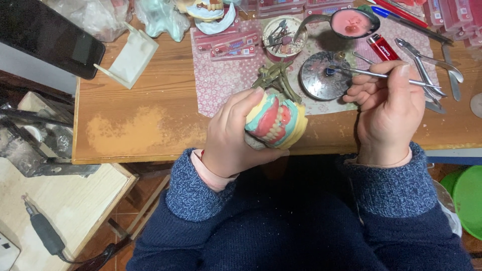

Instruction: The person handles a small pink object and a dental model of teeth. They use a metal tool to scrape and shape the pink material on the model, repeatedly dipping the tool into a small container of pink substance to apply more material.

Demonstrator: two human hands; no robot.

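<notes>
Bare wooden desktop (140, 125) lay open left of the denture model (275, 123); pliers (427, 70), a lighter (384, 47) and a round tin (321, 75) crowded the right.

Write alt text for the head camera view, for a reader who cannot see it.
A person's left hand holds a denture model with pink gums on a small metal articulator, while the right hand holds a thin metal instrument over a round metal lid. Tools, a red lighter and a spoon of pink wax lie on the wooden bench.
</notes>
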